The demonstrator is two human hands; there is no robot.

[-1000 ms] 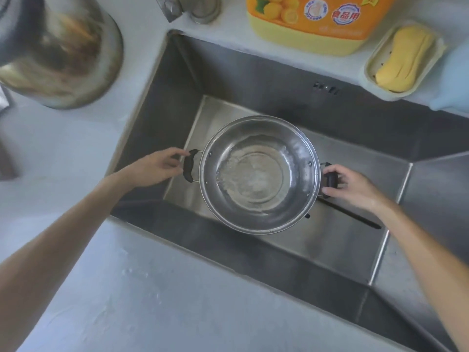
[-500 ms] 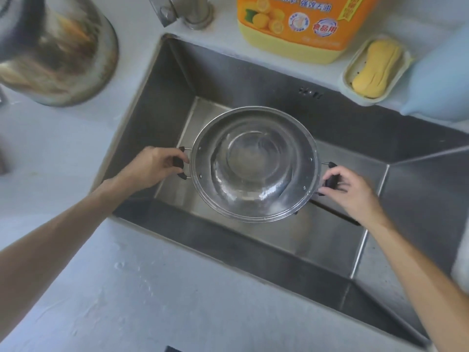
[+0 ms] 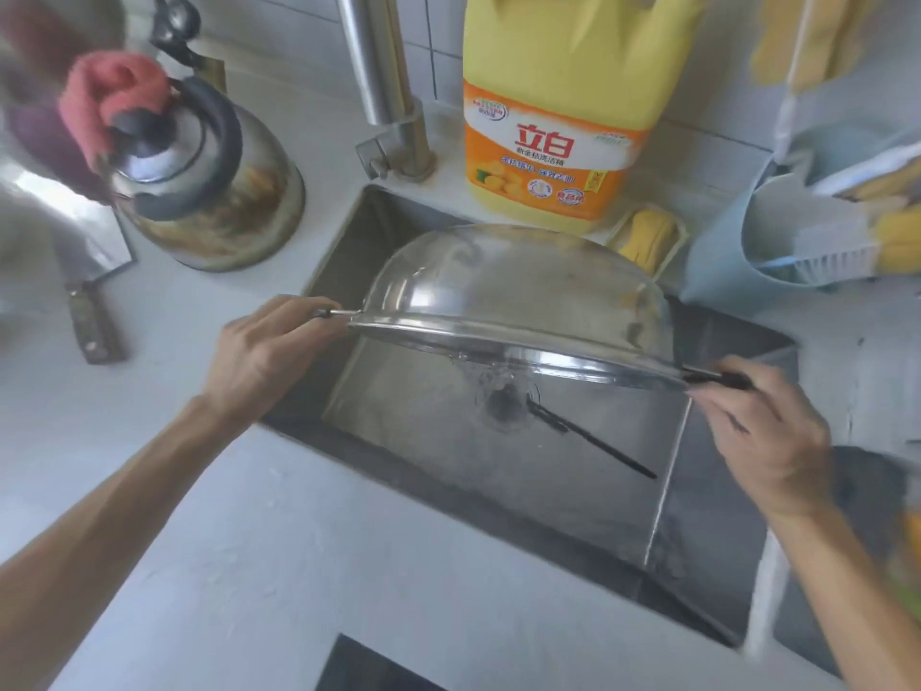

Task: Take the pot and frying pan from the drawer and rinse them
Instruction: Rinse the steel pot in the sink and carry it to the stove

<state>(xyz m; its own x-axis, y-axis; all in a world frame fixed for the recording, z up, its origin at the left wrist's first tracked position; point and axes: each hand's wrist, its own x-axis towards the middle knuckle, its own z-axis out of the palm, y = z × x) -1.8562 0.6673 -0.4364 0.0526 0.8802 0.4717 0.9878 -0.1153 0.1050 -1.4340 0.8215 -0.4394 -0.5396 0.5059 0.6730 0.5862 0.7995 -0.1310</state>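
Since half a second ago I have swung the round stainless steel pot (image 3: 513, 301) from mouth-up to tipped on edge, its domed underside toward me and rinse water spilling from its lower rim toward the drain (image 3: 506, 406). It hangs above the steel sink basin (image 3: 438, 471), touching nothing but my hands. My left hand (image 3: 271, 351) is wrapped round the black handle left of the basin's centre; my right hand (image 3: 762, 431) pinches the opposite handle with fingertips only. That thin pinch worries me: wet handles and a shifting load could let the pot twist free and drop onto the dark slender utensil (image 3: 593, 441) lying beside the drain. Swinging back, the raised rim could clip the yellow detergent jug (image 3: 553, 117) behind the basin.
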